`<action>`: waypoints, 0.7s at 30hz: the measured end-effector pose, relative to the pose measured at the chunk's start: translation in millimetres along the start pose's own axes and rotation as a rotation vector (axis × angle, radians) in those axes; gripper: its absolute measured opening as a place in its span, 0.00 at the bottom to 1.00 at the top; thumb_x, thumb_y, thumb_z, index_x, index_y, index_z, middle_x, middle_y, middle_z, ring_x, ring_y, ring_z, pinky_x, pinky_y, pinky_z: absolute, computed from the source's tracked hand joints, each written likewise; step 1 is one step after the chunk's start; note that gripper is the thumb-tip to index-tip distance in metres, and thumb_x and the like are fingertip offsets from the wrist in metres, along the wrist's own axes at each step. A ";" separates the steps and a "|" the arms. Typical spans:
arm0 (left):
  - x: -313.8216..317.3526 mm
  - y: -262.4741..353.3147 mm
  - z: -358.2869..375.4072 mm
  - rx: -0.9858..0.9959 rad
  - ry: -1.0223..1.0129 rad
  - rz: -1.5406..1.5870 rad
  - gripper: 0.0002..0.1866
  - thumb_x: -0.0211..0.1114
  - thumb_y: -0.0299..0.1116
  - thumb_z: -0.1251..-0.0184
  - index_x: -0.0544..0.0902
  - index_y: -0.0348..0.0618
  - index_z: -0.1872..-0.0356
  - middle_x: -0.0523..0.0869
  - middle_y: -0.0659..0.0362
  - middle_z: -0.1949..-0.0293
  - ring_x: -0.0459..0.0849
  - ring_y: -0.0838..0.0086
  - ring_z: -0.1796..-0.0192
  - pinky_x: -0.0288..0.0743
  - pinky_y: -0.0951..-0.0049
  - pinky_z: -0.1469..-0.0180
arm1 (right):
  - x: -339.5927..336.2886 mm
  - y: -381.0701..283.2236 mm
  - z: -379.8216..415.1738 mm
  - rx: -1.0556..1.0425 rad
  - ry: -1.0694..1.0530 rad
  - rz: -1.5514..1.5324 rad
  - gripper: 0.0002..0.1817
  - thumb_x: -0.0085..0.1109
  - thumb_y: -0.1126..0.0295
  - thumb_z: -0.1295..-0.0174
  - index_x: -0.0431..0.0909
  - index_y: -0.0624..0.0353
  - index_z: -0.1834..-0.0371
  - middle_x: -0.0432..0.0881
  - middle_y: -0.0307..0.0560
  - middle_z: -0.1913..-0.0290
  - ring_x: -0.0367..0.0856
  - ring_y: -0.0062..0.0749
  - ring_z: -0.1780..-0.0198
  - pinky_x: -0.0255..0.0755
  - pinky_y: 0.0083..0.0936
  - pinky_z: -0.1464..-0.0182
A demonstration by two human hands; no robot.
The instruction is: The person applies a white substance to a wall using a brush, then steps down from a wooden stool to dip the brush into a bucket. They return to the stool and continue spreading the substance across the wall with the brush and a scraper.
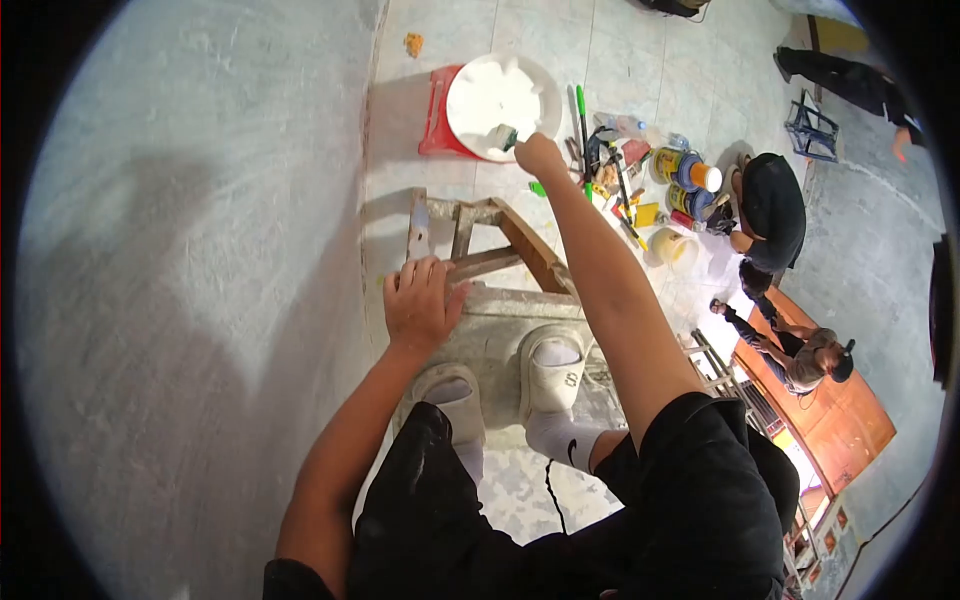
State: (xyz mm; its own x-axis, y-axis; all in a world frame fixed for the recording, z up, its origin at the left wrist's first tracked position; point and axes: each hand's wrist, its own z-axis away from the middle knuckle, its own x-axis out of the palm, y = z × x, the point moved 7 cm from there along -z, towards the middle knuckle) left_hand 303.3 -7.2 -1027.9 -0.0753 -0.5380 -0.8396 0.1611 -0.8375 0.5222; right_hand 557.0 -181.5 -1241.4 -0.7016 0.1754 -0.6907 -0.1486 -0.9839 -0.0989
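My right hand [540,154] is closed on the handle of a paintbrush [504,137]. The brush's bristles are at the near side of a round white tub [549,92] of bright white paint [490,95]. That tub rests on a red plastic stool [437,112]. Lower down, my left hand [420,305] lies with its fingers curled over the edge of a paint-stained wooden stand [500,300]. My feet, in pale slides [553,375], are on the stand's worn surface.
A grey plastered wall [180,250] runs along the left. Right of the tub lie a green pole [582,120], scattered tools and paint cans [680,165]. A crouching person [772,210] is beside them; another person [805,360] sits farther right near an orange panel [850,410].
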 end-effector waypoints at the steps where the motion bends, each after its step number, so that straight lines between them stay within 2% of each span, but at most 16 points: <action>1: 0.0 -0.1 -2.1 -0.011 -0.002 -0.009 0.18 0.59 0.51 0.27 0.84 0.48 0.54 0.84 0.60 0.54 0.80 0.64 0.49 0.65 0.61 0.46 | -8.8 -1.8 1.7 -0.031 -0.006 0.012 0.22 0.53 0.60 0.37 0.85 0.62 0.46 0.85 0.66 0.44 0.84 0.58 0.40 0.76 0.48 0.38; 4: -4.1 1.0 -1.2 0.000 0.012 -0.029 0.18 0.59 0.51 0.27 0.84 0.48 0.55 0.85 0.60 0.56 0.81 0.64 0.50 0.65 0.61 0.46 | -32.0 -7.1 18.5 -0.115 0.049 0.023 0.20 0.53 0.62 0.37 0.85 0.63 0.50 0.86 0.67 0.49 0.86 0.61 0.45 0.78 0.52 0.42; 6: -2.7 3.0 -1.5 0.022 0.015 -0.025 0.18 0.59 0.52 0.28 0.84 0.49 0.55 0.85 0.60 0.57 0.81 0.64 0.50 0.65 0.61 0.47 | -43.0 -13.1 31.9 -0.295 0.110 0.179 0.17 0.52 0.64 0.35 0.85 0.62 0.53 0.88 0.66 0.55 0.88 0.58 0.51 0.81 0.51 0.49; 7: -2.7 2.3 -1.5 0.024 0.009 -0.025 0.18 0.59 0.51 0.28 0.84 0.49 0.55 0.85 0.60 0.57 0.81 0.64 0.50 0.65 0.61 0.48 | -43.0 -16.5 35.6 -0.353 0.177 0.282 0.11 0.53 0.68 0.35 0.84 0.61 0.60 0.89 0.60 0.61 0.90 0.53 0.58 0.83 0.49 0.57; 8: -1.2 2.0 -2.1 0.025 0.001 -0.023 0.17 0.59 0.51 0.27 0.84 0.49 0.56 0.85 0.61 0.58 0.81 0.64 0.51 0.65 0.61 0.48 | -41.5 -12.2 37.5 -0.344 0.179 0.278 0.11 0.53 0.68 0.35 0.84 0.61 0.60 0.89 0.60 0.61 0.90 0.53 0.58 0.83 0.49 0.57; 10: -1.0 3.6 -2.6 0.018 -0.018 -0.023 0.17 0.60 0.51 0.28 0.84 0.49 0.56 0.85 0.61 0.58 0.81 0.64 0.51 0.65 0.61 0.49 | -30.7 -13.6 53.9 -0.517 0.238 0.446 0.07 0.55 0.69 0.36 0.83 0.57 0.64 0.89 0.52 0.66 0.91 0.46 0.64 0.83 0.45 0.62; 11: -0.5 2.4 -3.1 0.009 -0.029 -0.027 0.17 0.60 0.51 0.28 0.83 0.49 0.57 0.85 0.61 0.58 0.81 0.65 0.51 0.65 0.62 0.49 | -25.9 -15.0 69.3 -0.602 0.358 0.520 0.04 0.58 0.69 0.36 0.81 0.53 0.63 0.87 0.44 0.70 0.90 0.38 0.68 0.80 0.40 0.66; 12: 1.1 1.9 -3.6 0.009 -0.034 -0.028 0.17 0.60 0.51 0.28 0.83 0.49 0.57 0.85 0.61 0.58 0.81 0.65 0.51 0.65 0.62 0.49 | -18.5 -12.4 75.8 -0.601 0.354 0.518 0.04 0.58 0.69 0.36 0.81 0.53 0.63 0.87 0.44 0.70 0.90 0.38 0.68 0.80 0.40 0.66; 14: -0.6 3.1 -3.6 0.025 0.032 -0.032 0.18 0.60 0.53 0.29 0.84 0.48 0.60 0.84 0.61 0.62 0.81 0.65 0.54 0.66 0.60 0.50 | 6.5 -9.0 89.1 -0.662 0.264 0.699 0.09 0.58 0.69 0.36 0.81 0.56 0.54 0.86 0.42 0.68 0.88 0.34 0.70 0.78 0.35 0.68; 15: 0.2 3.2 -3.9 0.028 0.029 -0.030 0.18 0.60 0.53 0.29 0.84 0.48 0.60 0.84 0.61 0.62 0.81 0.65 0.54 0.66 0.60 0.50 | 14.9 -6.7 100.9 -0.725 0.258 0.717 0.17 0.59 0.71 0.36 0.79 0.64 0.45 0.87 0.44 0.64 0.87 0.33 0.68 0.76 0.32 0.68; 16: 0.3 3.2 -3.6 0.024 0.032 -0.026 0.18 0.60 0.52 0.29 0.84 0.48 0.60 0.84 0.61 0.62 0.81 0.65 0.54 0.66 0.61 0.50 | 19.8 -4.1 105.8 -0.721 0.255 0.718 0.17 0.59 0.71 0.36 0.79 0.64 0.45 0.87 0.44 0.64 0.87 0.33 0.68 0.76 0.32 0.68; 18: 0.1 3.9 -3.2 0.022 0.037 -0.022 0.18 0.60 0.52 0.29 0.84 0.48 0.60 0.84 0.61 0.62 0.81 0.65 0.54 0.66 0.61 0.50 | 33.1 -3.7 110.1 -0.743 0.162 0.737 0.22 0.60 0.73 0.37 0.77 0.71 0.40 0.87 0.45 0.62 0.87 0.33 0.66 0.76 0.32 0.68; 19: -1.0 4.4 -3.3 0.027 0.046 -0.027 0.17 0.61 0.52 0.29 0.84 0.48 0.60 0.84 0.61 0.62 0.81 0.65 0.54 0.66 0.61 0.50 | 33.2 -4.4 107.9 -0.736 0.143 0.721 0.27 0.57 0.72 0.36 0.72 0.71 0.33 0.87 0.49 0.63 0.89 0.38 0.68 0.79 0.33 0.69; 21: -3.3 3.8 -4.0 0.035 0.060 -0.034 0.17 0.61 0.52 0.29 0.84 0.48 0.60 0.84 0.62 0.62 0.81 0.65 0.55 0.66 0.61 0.50 | 27.9 -6.7 109.9 -0.754 0.160 0.705 0.26 0.56 0.72 0.36 0.73 0.71 0.35 0.87 0.50 0.64 0.89 0.39 0.69 0.79 0.33 0.70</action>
State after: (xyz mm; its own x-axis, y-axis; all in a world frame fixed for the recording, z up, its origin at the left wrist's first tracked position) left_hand 308.0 -8.3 -1023.8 -0.0205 -0.5035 -0.8637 0.1254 -0.8584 0.4974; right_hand 461.8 -166.3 -1181.3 -0.3520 -0.3988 -0.8468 0.7707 -0.6369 -0.0204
